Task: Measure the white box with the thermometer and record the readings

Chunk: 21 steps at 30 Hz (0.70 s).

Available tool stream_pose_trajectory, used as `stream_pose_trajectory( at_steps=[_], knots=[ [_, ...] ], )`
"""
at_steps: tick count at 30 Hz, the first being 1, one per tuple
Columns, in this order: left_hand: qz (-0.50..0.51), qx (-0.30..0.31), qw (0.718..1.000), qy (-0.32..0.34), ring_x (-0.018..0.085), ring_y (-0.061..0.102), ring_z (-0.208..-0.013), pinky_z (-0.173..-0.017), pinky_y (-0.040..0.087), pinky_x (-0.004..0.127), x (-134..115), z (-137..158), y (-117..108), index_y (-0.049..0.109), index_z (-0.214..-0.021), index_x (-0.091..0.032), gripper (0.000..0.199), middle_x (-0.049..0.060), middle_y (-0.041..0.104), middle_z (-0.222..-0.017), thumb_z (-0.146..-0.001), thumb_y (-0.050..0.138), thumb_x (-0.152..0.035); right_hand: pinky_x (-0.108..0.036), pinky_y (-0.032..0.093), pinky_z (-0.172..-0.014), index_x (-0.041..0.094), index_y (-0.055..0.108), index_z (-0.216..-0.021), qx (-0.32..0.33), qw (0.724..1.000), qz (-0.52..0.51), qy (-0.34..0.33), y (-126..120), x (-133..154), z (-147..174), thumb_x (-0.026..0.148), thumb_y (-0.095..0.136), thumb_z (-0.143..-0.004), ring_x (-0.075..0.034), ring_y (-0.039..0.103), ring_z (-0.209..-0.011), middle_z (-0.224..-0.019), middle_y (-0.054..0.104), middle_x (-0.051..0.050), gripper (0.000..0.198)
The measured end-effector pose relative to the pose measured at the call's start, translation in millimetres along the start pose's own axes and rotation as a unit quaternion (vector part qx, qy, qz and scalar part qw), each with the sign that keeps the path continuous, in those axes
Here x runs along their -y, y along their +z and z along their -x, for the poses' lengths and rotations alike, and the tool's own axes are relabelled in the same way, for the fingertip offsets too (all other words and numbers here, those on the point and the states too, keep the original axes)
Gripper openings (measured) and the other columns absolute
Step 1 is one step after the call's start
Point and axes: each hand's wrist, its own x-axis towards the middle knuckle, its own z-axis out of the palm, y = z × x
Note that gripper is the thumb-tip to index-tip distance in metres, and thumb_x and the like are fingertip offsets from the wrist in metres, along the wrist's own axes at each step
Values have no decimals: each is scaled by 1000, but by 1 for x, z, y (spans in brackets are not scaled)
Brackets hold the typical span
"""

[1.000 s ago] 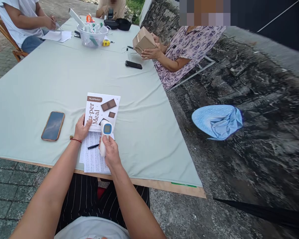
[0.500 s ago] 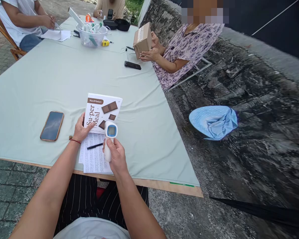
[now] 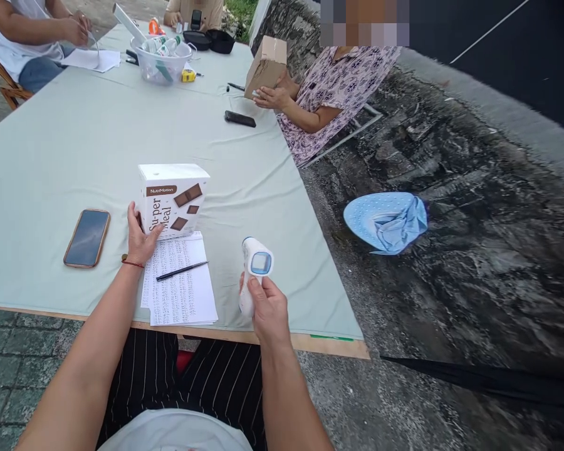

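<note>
My left hand (image 3: 142, 237) grips the lower left side of a white box (image 3: 178, 194) printed with brown chocolate pieces and "Su-per Meal". The box stands upright on the table, its top face showing. In my right hand (image 3: 267, 307) is a white infrared thermometer (image 3: 250, 275) with a blue-rimmed screen, held by its handle near the table's front edge. Between my hands lie sheets of written paper (image 3: 183, 297), partly behind the box, and a black pen (image 3: 182, 270) rests across them. Left of my left hand lies a smartphone (image 3: 87, 238) in a brown case.
A person across the table's right side holds a cardboard box (image 3: 266, 66) near a black phone (image 3: 240, 119). Farther back are a clear plastic basket (image 3: 157, 67) of bottles, a yellow tape measure (image 3: 188, 76) and black pans (image 3: 220, 42). Two more people sit there. A blue hat (image 3: 385, 222) lies off the right edge.
My right hand has moved the thermometer rightward, away from the box, uncovering the pen and papers. The white box now leans back less and shows its top. The other person's cardboard box has turned.
</note>
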Motion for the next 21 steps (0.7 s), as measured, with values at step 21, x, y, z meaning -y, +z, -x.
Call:
stream_pose_trajectory(
  at_steps=[21],
  knots=[
    [-93,47,992,-77,32,56,-121,-104,47,56,-18,9,-8,49,-133,-21,63,13,60,-124,-77,73,-36,-42,44,-87,21,62,-126,52,820,449,-350,53,-42,-29,21,44,-96,-27,52,-104,-124,59,-14,35]
  ],
)
